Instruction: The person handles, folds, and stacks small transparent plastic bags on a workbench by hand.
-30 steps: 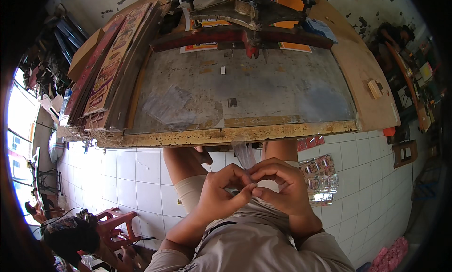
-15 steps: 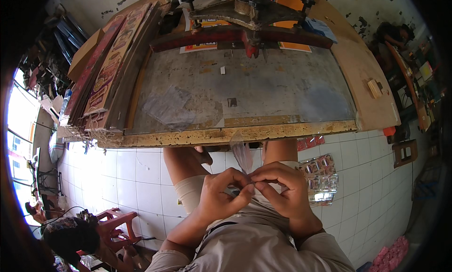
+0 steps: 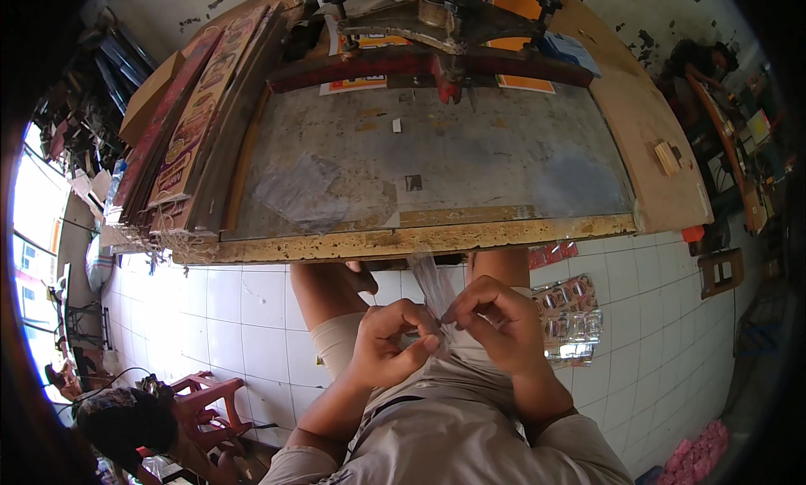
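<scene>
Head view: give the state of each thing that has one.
Left hand: fingers curled, grip unclear
Right hand: pinching the clear plastic
Clear plastic: creased, narrowing toward the hands
Plastic sheet: lying on the table
Cardboard: stacked at the table's left
Metal press: standing at table's far side
Shiny packets: lying on the floor

Open middle, crowded top and left

From my screen: wide lane over the worktop point(image 3: 504, 162), mid-frame; flat scraps point(image 3: 304, 190) lie in it. Press beam point(image 3: 361, 68) bars top centre, cardboard stack point(image 3: 201, 120) walls the upper left, small wooden block point(image 3: 668, 158) sticks up at right. Table's front edge point(image 3: 420, 237) crosses above left hand point(image 3: 390, 342) and right hand point(image 3: 499, 321), thighs point(image 3: 317, 296) beneath. I've side room over tiled floor point(image 3: 231, 317), left, down to the red stool point(image 3: 214, 397).
</scene>
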Tool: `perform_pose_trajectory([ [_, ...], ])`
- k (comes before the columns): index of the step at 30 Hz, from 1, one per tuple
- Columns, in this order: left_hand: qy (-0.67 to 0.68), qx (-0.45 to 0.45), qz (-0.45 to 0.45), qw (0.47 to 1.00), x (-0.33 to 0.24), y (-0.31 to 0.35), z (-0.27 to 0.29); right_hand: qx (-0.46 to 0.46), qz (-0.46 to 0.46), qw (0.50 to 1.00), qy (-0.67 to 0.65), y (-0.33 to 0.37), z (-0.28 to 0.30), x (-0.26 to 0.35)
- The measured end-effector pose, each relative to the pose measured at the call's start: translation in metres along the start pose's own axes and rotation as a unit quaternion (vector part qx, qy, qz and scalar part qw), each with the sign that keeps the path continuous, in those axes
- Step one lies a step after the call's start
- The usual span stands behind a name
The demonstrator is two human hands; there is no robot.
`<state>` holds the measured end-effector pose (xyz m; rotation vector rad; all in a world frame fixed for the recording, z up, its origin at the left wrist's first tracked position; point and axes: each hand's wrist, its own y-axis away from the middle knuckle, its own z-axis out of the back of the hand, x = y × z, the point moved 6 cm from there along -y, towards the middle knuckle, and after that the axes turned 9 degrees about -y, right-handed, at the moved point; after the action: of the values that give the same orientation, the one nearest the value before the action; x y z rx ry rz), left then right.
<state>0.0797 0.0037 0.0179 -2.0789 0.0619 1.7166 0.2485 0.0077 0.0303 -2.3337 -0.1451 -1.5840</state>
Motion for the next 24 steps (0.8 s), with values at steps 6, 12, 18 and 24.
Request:
perform_pose_trajectory([
  [6, -0.04, -0.025, 0.021, 0.999, 0.001, 0.001, 0.002, 0.096, 0.039, 0.987, 0.126, -0.003, -0.01, 0.018],
  [12, -0.024, -0.054, 0.031, 0.998, -0.005, -0.005, 0.001, 0.032, 0.119, 0.975, 0.182, -0.003, -0.018, 0.025],
  [18, -0.067, -0.025, 0.009, 0.997, -0.002, -0.004, 0.002, 0.024, 0.115, 0.962, 0.247, -0.002, -0.014, 0.029],
  [24, 0.135, -0.075, -0.02, 0.988, 0.0, 0.0, 0.006, -0.071, 0.132, 0.951, 0.27, -0.005, 0.015, 0.025],
])
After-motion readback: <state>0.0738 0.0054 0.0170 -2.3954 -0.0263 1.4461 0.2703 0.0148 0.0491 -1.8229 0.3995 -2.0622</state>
